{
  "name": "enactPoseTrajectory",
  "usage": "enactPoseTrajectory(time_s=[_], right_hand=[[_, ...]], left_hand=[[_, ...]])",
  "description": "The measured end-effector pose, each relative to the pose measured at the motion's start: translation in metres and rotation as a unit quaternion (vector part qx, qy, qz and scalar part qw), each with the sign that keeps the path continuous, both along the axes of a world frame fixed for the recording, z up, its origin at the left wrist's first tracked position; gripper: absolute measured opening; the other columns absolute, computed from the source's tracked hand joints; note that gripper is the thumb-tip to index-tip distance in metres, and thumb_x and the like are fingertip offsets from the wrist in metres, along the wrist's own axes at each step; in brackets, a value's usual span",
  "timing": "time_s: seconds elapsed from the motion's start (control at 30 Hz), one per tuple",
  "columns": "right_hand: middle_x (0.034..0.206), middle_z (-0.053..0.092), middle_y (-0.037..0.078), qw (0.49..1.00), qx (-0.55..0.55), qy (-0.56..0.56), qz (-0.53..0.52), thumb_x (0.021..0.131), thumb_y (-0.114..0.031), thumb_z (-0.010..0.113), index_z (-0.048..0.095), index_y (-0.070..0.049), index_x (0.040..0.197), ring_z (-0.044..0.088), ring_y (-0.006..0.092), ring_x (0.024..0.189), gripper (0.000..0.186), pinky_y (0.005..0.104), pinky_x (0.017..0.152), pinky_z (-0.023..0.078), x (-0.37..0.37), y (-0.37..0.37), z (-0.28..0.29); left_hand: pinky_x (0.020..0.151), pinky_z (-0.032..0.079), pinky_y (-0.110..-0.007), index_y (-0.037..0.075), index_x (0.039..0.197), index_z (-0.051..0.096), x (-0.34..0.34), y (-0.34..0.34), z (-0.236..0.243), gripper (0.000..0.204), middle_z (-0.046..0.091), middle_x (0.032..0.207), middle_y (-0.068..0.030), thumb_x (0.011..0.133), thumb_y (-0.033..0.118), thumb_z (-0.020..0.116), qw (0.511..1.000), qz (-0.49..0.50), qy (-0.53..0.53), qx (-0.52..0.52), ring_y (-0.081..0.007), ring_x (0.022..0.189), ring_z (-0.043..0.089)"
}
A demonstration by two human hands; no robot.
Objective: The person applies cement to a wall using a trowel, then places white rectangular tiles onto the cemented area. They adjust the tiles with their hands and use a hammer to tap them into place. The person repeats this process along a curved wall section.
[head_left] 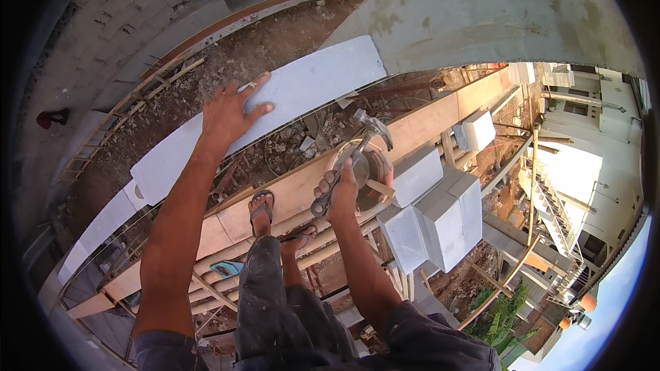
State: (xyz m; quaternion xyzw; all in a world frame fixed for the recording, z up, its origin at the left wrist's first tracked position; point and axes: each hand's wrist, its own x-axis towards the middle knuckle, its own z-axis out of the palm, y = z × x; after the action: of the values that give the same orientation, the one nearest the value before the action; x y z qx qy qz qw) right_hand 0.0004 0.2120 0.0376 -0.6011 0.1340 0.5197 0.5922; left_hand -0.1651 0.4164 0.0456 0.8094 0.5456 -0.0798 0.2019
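Note:
My left hand point(235, 111) lies with its fingers spread on a long white block row point(313, 79), its thumb out towards the near edge. My right hand point(341, 191) is closed round the handle of a claw hammer point(373, 132). The hammer's head points up and away, apart from the white row. Below the hammer stands a round bucket point(379, 165) with a wooden handle point(381, 188) sticking out over its rim; what lies in it is partly hidden by my hand and the hammer.
My sandalled feet point(261, 213) stand on wooden planks point(223, 230) laid over bamboo poles point(302, 224). White and grey blocks point(447, 216) are stacked to the right. Beyond the row, rubble ground point(289, 34) lies far below. A grey slab wall point(481, 14) rises ahead at the right.

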Motion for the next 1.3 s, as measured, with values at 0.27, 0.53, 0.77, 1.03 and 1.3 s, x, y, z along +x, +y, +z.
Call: enactPoseTrajectory(time_s=[0.27,0.53,0.77,1.03,1.3], right_hand=[[0.062,0.051,0.0,0.904,-0.142,-0.31,0.256,0.094,-0.031,0.068,0.052,-0.006,0.083,0.047,0.0072,0.056,0.032,0.0272,0.052,0.041,-0.008,-0.151,0.001],[0.069,0.054,0.004,0.864,-0.089,-0.391,0.305,0.093,-0.027,0.068,0.055,-0.002,0.085,0.045,0.0121,0.066,0.029,0.0319,0.059,0.041,0.01,-0.111,0.026],[0.078,0.057,0.004,0.785,-0.001,-0.543,0.298,0.097,-0.035,0.063,0.057,0.001,0.095,0.051,0.012,0.072,0.036,0.0287,0.065,0.044,0.062,-0.049,0.077],[0.071,0.051,-0.001,0.753,0.046,-0.542,0.37,0.098,-0.029,0.061,0.057,0.002,0.122,0.046,0.0051,0.06,0.039,0.0224,0.054,0.037,0.06,0.055,0.141],[0.073,0.058,0.004,0.476,0.075,-0.561,0.673,0.094,-0.036,0.062,0.066,-0.001,0.113,0.053,0.011,0.059,0.04,0.0284,0.053,0.044,-0.027,0.276,0.132]], left_hand=[[0.103,0.039,-0.059,0.048,0.146,0.037,0.0,-0.001,-0.007,0.066,0.052,0.137,-0.0186,0.086,0.068,0.053,0.999,0.004,-0.036,0.011,-0.0385,0.129,0.049],[0.101,0.041,-0.057,0.049,0.144,0.042,0.002,-0.004,-0.009,0.061,0.06,0.123,-0.0179,0.087,0.068,0.053,0.997,0.002,-0.056,0.06,-0.0385,0.118,0.057],[0.106,0.036,-0.06,0.054,0.146,0.033,0.0,0.005,0.004,0.064,0.052,0.137,-0.0202,0.087,0.071,0.049,0.996,0.016,-0.046,-0.073,-0.0408,0.129,0.049],[0.107,0.029,-0.058,0.054,0.14,0.044,0.018,-0.007,-0.006,0.056,0.058,0.132,-0.0111,0.086,0.064,0.058,0.995,0.079,-0.064,-0.005,-0.0334,0.127,0.05],[0.113,0.007,-0.067,0.036,0.125,0.067,0.026,-0.02,-0.017,0.043,0.054,0.14,-0.007,0.083,0.047,0.066,0.976,0.157,-0.127,0.075,-0.0319,0.134,0.039]])
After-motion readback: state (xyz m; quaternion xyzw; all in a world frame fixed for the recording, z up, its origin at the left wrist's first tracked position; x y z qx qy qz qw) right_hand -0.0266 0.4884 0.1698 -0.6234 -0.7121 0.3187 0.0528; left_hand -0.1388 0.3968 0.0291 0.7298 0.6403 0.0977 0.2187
